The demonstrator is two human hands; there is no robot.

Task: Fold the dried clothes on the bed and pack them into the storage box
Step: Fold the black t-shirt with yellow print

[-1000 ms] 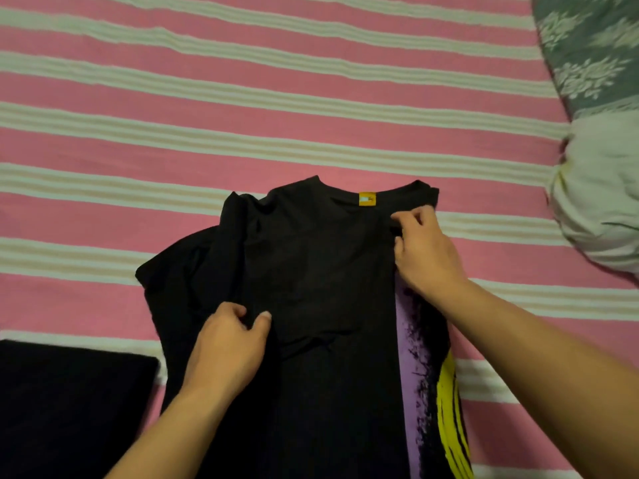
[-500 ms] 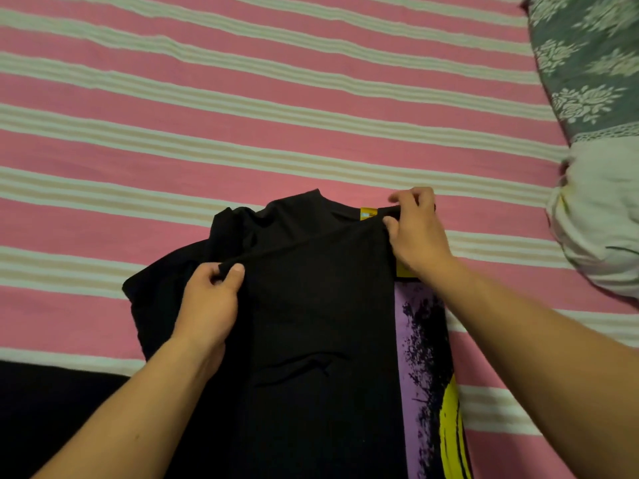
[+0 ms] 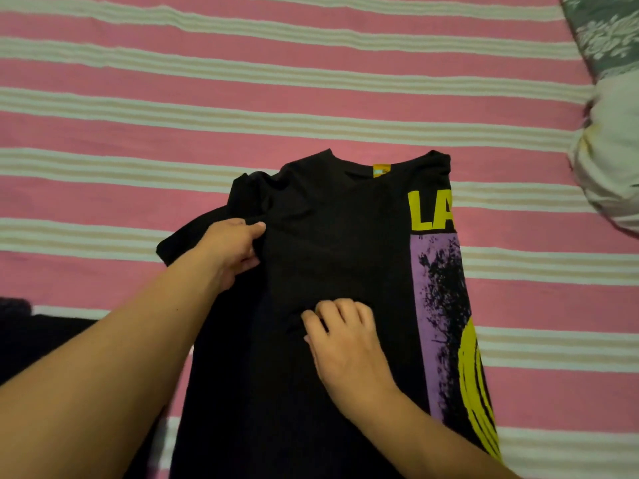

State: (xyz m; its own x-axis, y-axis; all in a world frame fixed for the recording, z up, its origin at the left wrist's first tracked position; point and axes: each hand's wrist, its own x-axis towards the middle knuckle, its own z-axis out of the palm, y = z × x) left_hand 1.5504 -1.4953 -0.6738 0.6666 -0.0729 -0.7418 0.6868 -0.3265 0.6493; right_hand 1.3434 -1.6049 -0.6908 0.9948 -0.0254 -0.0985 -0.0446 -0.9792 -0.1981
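A black T-shirt [image 3: 332,243] lies on the pink striped bed sheet [image 3: 242,98], collar away from me, with a yellow tag at the neck. Yellow letters "LA" and a purple and yellow print show along its right side. My left hand [image 3: 235,250] holds a fold of the cloth by the left shoulder, thumb on top and fingers below. My right hand [image 3: 345,340] lies on the middle of the shirt with its fingers curled, pinching a crease in the cloth. The shirt's lower part runs out of view at the bottom. No storage box is in view.
A dark folded cloth [image 3: 38,340] lies at the lower left beside my left arm. At the right edge sit a bunched white cloth [image 3: 608,167] and a grey floral fabric [image 3: 605,32]. Striped sheet fills the far half of the bed.
My right hand left the collar and came down to the middle of the shirt. The letters "LA" now show at the right. My left hand moved up toward the left shoulder.
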